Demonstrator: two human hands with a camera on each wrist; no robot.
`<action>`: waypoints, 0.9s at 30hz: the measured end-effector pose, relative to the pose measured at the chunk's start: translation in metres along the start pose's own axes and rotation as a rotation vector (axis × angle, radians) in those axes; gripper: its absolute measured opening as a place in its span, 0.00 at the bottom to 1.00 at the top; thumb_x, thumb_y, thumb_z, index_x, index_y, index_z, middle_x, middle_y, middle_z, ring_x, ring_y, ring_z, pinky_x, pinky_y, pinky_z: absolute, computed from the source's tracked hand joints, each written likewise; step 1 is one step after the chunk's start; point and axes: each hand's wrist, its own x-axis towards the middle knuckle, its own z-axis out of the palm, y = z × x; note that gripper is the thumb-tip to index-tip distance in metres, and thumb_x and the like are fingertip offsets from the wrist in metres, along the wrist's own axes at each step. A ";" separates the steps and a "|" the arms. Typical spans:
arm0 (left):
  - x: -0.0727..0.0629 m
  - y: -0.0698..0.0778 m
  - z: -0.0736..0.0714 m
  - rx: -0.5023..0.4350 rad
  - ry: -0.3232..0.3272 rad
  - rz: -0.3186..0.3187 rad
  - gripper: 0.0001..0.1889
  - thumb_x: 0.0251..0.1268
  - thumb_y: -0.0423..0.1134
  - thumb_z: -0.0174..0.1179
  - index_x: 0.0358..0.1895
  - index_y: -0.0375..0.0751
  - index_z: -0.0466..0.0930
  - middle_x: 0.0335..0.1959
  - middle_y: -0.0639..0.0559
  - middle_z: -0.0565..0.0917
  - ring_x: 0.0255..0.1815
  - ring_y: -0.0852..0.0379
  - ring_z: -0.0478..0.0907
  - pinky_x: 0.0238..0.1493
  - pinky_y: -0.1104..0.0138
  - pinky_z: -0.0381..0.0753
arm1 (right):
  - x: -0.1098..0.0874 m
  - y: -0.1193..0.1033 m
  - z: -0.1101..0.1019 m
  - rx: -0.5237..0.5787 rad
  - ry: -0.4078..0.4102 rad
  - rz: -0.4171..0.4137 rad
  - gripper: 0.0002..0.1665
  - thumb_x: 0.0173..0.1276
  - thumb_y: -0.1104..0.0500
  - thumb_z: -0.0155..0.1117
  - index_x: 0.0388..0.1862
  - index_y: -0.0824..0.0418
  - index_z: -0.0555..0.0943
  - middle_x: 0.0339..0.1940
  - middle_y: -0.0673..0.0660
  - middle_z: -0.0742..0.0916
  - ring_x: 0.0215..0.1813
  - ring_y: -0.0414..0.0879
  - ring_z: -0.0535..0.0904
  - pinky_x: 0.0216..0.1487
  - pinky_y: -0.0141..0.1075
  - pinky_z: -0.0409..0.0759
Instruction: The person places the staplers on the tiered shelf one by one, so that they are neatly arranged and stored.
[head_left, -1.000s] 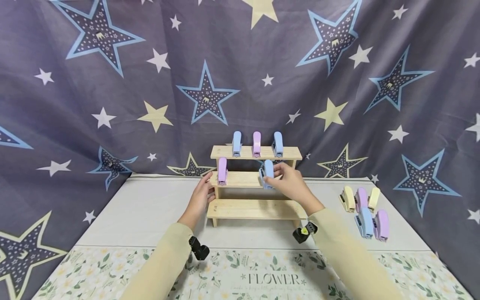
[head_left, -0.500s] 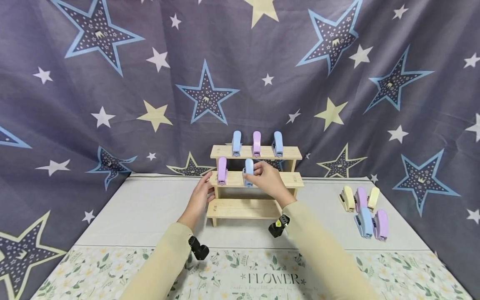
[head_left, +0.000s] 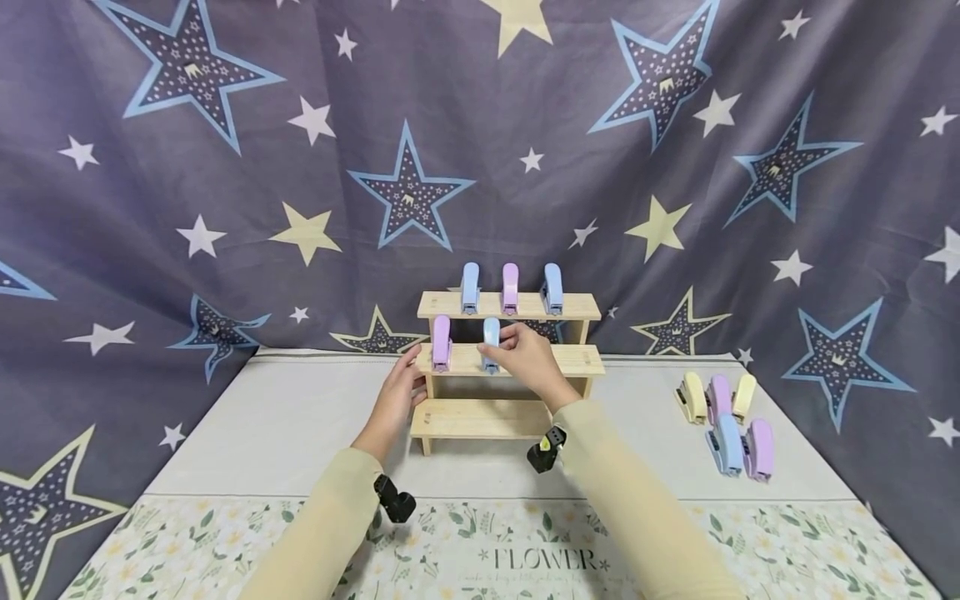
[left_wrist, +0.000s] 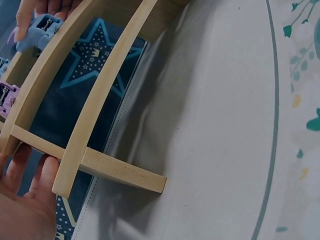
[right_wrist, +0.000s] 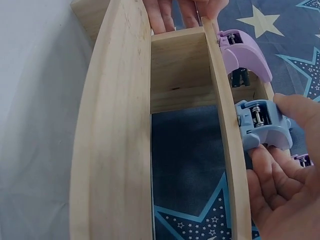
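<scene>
My right hand (head_left: pixel 531 360) pinches a light blue stapler (head_left: pixel 491 343) standing on the middle step of a three-tier wooden display shelf (head_left: pixel 480 417). In the right wrist view, its thumb lies on one side of the blue stapler (right_wrist: pixel 265 125) and fingers on the other. A purple stapler (head_left: pixel 441 343) stands to the left on the same step. At the shelf's left end, my left hand (head_left: pixel 393 400) holds the edge of the middle board; the left wrist view shows its fingers (left_wrist: pixel 45 175) against the end of the wood.
On the top step stand a blue stapler (head_left: pixel 470 288), a purple stapler (head_left: pixel 510 288) and another blue stapler (head_left: pixel 552 288). Several yellow, purple and blue staplers (head_left: pixel 726 446) are grouped on the table at right. A star-patterned curtain (head_left: pixel 300 167) hangs behind the shelf.
My right hand has slid left along the middle step with the blue stapler, from the right of centre to near the purple one. The left hand has kept its place at the shelf's end.
</scene>
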 end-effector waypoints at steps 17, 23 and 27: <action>0.019 -0.031 -0.004 0.009 0.033 0.027 0.29 0.77 0.37 0.36 0.80 0.45 0.55 0.73 0.34 0.62 0.68 0.36 0.65 0.72 0.46 0.63 | -0.005 0.002 -0.011 -0.036 -0.056 -0.026 0.35 0.65 0.41 0.70 0.60 0.65 0.77 0.44 0.56 0.86 0.43 0.49 0.83 0.46 0.43 0.81; 0.018 -0.030 -0.003 0.026 0.038 0.035 0.29 0.77 0.37 0.36 0.80 0.45 0.55 0.72 0.35 0.63 0.67 0.36 0.65 0.71 0.46 0.63 | -0.013 0.009 -0.027 -0.075 -0.075 -0.062 0.30 0.66 0.44 0.70 0.58 0.63 0.79 0.44 0.54 0.87 0.45 0.49 0.83 0.45 0.42 0.82; 0.018 -0.030 -0.004 0.024 0.039 0.044 0.29 0.77 0.37 0.35 0.80 0.45 0.55 0.73 0.34 0.63 0.68 0.36 0.65 0.71 0.46 0.63 | -0.019 0.015 -0.041 -0.103 -0.081 -0.088 0.25 0.67 0.47 0.70 0.54 0.62 0.81 0.41 0.54 0.87 0.44 0.48 0.83 0.44 0.41 0.82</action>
